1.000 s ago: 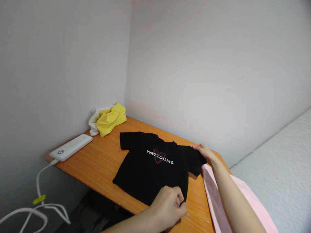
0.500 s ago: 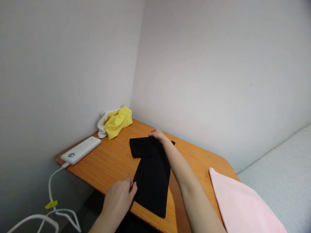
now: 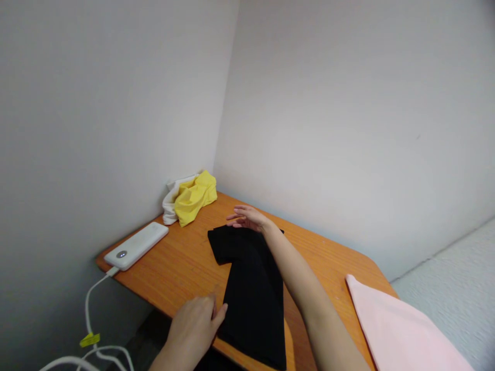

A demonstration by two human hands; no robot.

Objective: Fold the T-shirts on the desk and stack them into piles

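A small black short-sleeved T-shirt (image 3: 253, 293) lies on the wooden table, its sleeve (image 3: 224, 245) pointing left and its hem at the front edge. My right hand (image 3: 249, 218) hovers over the shirt's upper end, open with its fingers spread, and the forearm crosses the shirt's right side. Beside the lower left side of the shirt is my left hand (image 3: 197, 324), its thumb held apart from the bent fingers. Nothing shows in its grip, though the fingertips are partly hidden.
The wooden table (image 3: 185, 268) stands in a corner between walls. Yellow cloth (image 3: 197, 196) and white cloth (image 3: 169, 206) lie crumpled at the back left. A white power bank (image 3: 137, 246) with a white cable (image 3: 88, 304) sits on the left edge. Pink fabric (image 3: 402, 324) covers the right side.
My right hand has let go of the shirt's upper end and opened above it. The left thumb has moved away from the fingers. The shirt's lower part lies wider and the view has shifted slightly.
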